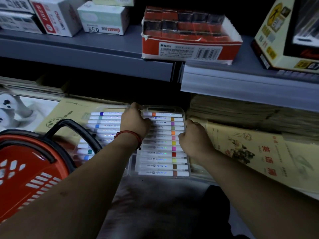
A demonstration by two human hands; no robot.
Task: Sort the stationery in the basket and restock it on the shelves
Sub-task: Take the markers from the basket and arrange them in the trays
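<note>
Head view: a clear marker case (164,149) lies flat on paper pads (250,152) on the lower shelf. The left hand (135,122) curls over its top edge, and the right hand (194,139) grasps its right side. A red basket (25,171) sits at left.

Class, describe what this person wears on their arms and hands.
No sleeves or gloves show; both forearms are bare. The left hand has a red cord bracelet at the wrist, with a dark end hanging. Nothing is worn on the right hand.
</note>
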